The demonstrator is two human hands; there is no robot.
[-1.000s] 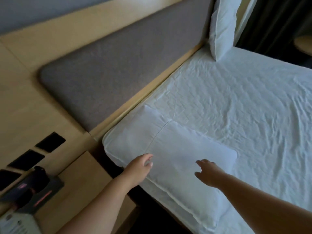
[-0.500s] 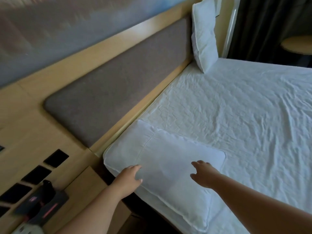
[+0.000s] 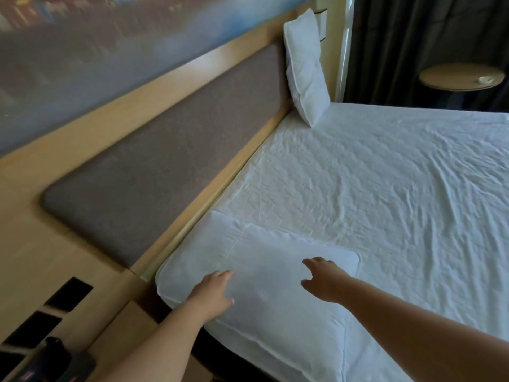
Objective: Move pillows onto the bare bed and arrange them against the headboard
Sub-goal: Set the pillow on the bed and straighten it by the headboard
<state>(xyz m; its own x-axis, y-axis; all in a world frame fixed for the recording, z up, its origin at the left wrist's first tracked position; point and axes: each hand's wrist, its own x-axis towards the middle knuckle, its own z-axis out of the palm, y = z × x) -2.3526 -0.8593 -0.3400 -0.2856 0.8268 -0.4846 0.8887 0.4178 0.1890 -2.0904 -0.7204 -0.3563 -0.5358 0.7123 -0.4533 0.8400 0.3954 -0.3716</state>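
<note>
A white pillow (image 3: 264, 307) lies flat on the near corner of the bed (image 3: 385, 202), beside the grey padded headboard (image 3: 170, 172). My left hand (image 3: 213, 295) rests on the pillow's near-left part, fingers extended. Over the pillow's right part is my right hand (image 3: 321, 279), its fingers spread and relaxed; whether it touches the fabric I cannot tell. A second white pillow (image 3: 305, 70) stands upright against the headboard at the far end of the bed.
A wooden nightstand (image 3: 154, 343) sits at the lower left with a dark phone (image 3: 55, 359) on it. Black wall panels (image 3: 68, 293) are set in the wooden surround. A round wooden table (image 3: 461, 77) stands before dark curtains at the far right.
The view has tilted up, showing more of the wall and far pillow. Both hands have stayed over the near pillow, the left sliding slightly toward its near edge.
</note>
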